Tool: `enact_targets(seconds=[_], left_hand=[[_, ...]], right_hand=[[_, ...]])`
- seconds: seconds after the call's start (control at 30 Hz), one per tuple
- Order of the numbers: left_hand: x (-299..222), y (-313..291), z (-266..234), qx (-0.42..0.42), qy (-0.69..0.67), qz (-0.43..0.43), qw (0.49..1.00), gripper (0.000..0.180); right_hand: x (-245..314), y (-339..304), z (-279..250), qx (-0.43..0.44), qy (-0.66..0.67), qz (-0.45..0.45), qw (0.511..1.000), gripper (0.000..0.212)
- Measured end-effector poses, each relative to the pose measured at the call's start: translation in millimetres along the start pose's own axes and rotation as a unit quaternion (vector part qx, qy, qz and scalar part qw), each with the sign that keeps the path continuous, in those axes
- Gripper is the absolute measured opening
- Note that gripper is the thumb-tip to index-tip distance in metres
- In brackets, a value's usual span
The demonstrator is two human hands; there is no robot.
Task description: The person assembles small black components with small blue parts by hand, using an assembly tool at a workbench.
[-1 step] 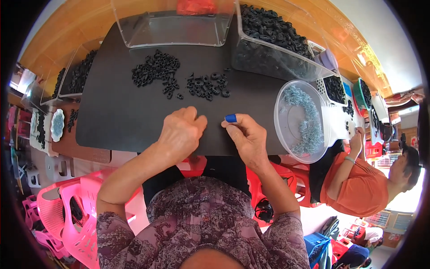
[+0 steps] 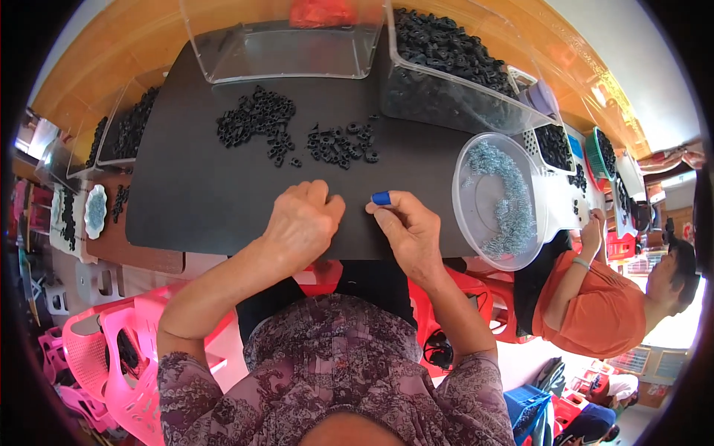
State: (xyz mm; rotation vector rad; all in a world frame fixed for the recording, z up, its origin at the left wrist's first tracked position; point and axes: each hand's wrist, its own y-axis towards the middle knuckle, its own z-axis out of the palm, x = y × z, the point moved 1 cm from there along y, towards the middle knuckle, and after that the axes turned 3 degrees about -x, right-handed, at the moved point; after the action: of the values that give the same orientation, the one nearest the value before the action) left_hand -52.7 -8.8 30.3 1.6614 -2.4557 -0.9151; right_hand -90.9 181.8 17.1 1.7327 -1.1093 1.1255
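My left hand (image 2: 303,221) is closed above the dark table (image 2: 201,201) near its front edge, fingers curled under. Whatever it may hold is hidden. A short gap away, my right hand (image 2: 409,232) pinches thumb against forefinger, which wears a blue finger wrap (image 2: 381,198); anything in this pinch is too small to make out. Beyond the hands lie two loose heaps of small black plastic parts, a larger heap (image 2: 256,119) at left and a smaller heap (image 2: 342,145). To the right stands a round clear tub (image 2: 476,227) with many tiny pale-blue metallic pieces (image 2: 513,204).
At the far edge stand a clear bin (image 2: 290,56) and another clear bin (image 2: 454,97) full of black parts. A co-worker in an orange shirt (image 2: 595,305) sits at right. Pink chairs (image 2: 130,342) are at lower left. A white scalloped dish (image 2: 95,209) lies on the left table.
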Motion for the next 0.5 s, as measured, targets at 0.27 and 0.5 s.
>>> enact_targets(seconds=[0.27, 0.5], left_hand=[[-17.3, -0.1, 12.5, 0.026, 0.172, 0.176, 0.969, 0.014], [-18.1, -5.3, 21.8, 0.019, 0.207, 0.208, 0.956, 0.014]], right_hand=[[-6.6, 1.8, 0.7, -0.044, 0.042, -0.024, 0.998, 0.012], [-9.6, 30.4, 5.9, -0.116, -0.090, -0.136, 0.980, 0.013]])
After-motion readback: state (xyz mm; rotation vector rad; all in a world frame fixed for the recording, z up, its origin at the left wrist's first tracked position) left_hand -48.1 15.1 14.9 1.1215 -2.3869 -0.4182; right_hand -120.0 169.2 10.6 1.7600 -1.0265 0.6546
